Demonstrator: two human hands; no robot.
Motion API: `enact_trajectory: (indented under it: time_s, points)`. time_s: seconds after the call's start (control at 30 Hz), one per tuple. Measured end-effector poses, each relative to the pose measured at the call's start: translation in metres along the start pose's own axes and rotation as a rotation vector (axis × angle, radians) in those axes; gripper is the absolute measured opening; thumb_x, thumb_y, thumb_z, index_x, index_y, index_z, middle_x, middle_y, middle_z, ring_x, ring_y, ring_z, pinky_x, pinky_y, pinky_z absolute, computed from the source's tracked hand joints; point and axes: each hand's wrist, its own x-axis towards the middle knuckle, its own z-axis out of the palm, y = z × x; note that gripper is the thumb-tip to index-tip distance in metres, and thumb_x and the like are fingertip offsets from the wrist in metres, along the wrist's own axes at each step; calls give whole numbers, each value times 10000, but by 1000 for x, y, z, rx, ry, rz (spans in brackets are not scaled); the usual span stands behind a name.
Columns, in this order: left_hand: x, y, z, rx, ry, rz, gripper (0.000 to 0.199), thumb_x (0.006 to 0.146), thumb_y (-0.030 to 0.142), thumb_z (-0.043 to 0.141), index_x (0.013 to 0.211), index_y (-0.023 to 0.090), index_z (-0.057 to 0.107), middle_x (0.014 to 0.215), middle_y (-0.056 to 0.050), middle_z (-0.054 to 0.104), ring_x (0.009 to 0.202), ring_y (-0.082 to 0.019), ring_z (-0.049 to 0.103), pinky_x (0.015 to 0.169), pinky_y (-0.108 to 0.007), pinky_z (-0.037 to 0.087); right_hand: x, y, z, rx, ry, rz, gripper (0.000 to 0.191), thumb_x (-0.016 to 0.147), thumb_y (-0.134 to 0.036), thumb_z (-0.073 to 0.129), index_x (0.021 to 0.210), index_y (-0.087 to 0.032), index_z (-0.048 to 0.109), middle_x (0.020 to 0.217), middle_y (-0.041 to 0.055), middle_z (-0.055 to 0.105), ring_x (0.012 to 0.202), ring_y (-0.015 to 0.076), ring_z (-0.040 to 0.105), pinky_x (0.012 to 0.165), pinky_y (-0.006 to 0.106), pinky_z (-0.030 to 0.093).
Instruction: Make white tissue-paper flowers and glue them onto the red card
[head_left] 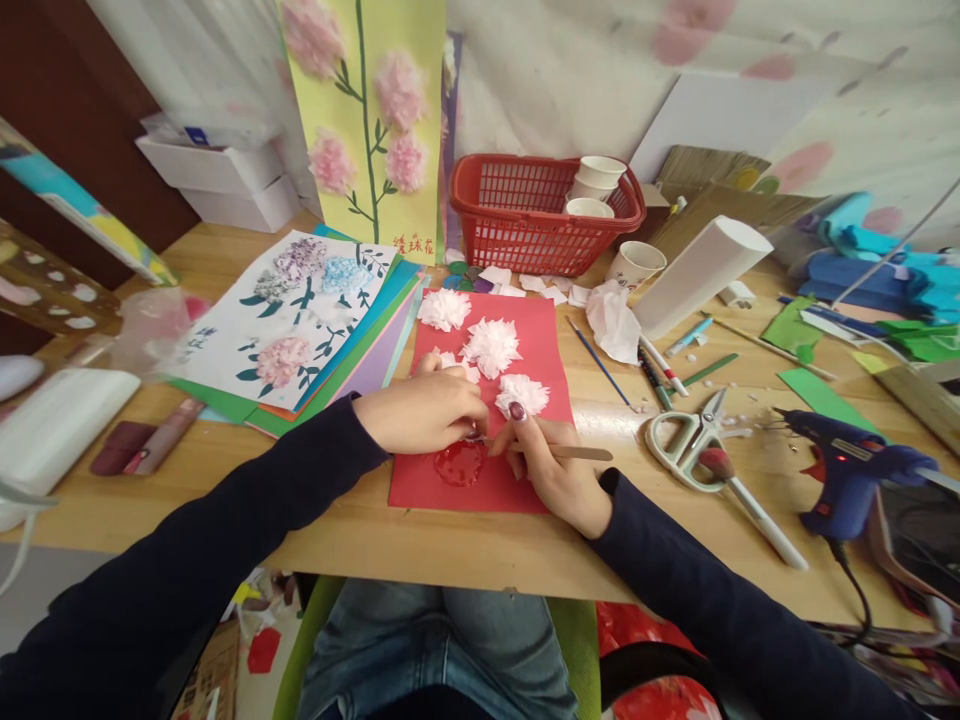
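A sheet of red paper (420, 495) lies before me, with several white tissue-paper flowers (493, 347) on its upper part. Below them is a round, shiny wet patch (459, 465) that looks like glue. My right hand (559, 465) grips a flat wooden stick (581, 453), whose inner end points left, just above the patch. Over the paper's left side, my left hand (427, 410) has its fingers pinched together at the patch's top edge, close to the stick's tip. Whatever lies between those fingertips is hidden. One flower is partly covered by the left hand.
To the right lie scissors (684, 440), a makeup-type brush (757, 510) and a blue glue gun (847, 465) with its red light on. A red basket (517, 235) with paper cups stands behind. Coloured sheets (375, 350) under a flower picture (300, 320) lie left.
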Motion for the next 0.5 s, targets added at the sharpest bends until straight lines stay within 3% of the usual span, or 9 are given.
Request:
enact_trajectory:
  time_s: [0.5]
  points:
    - [0,-2,0,-39,0,-21,280,881,71,501,856,226,733,861,3,751,895,-204,612,838,-357,306,5,2,2,57,14,69,661,951,-668,367,631,-172,662,448,-22,469,418,106,443,472,258,357]
